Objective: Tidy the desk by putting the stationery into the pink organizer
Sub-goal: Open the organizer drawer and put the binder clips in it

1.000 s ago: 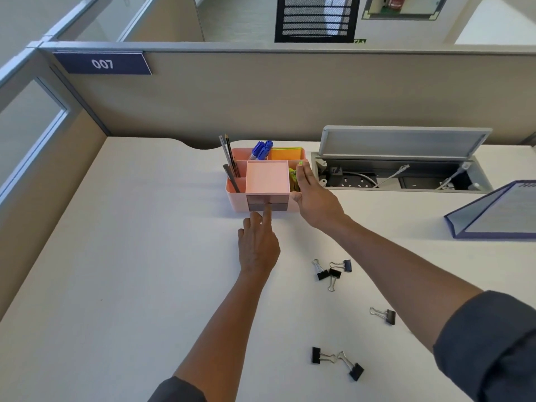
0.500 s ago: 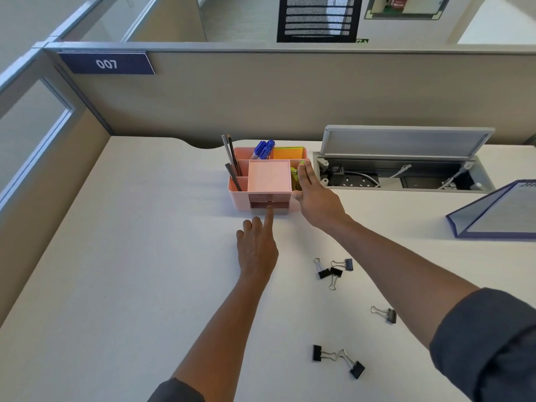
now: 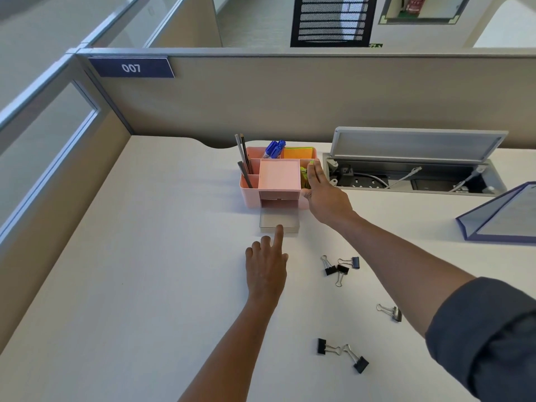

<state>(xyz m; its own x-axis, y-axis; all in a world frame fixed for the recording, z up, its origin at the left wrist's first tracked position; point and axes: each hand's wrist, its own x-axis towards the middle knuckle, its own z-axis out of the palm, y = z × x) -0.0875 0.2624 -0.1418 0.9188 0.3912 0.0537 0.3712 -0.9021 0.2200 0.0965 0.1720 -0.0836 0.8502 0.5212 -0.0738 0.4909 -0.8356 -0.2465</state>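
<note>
Office cubicle, beige partition walls [image 3: 290, 97], numbered plate "007" [image 3: 131, 67], desk cable tray [image 3: 412, 175]

Near the one pink organizer [image 3: 272, 181] lie six binder clips [image 3: 342, 269], while it holds three pencils [image 3: 244, 158] and two blue pens [image 3: 274, 148].

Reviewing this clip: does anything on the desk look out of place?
Six binder clips lie scattered on the desk outside the organizer, whose drawer stands pulled out. Nothing looks spilled or damaged.
</note>
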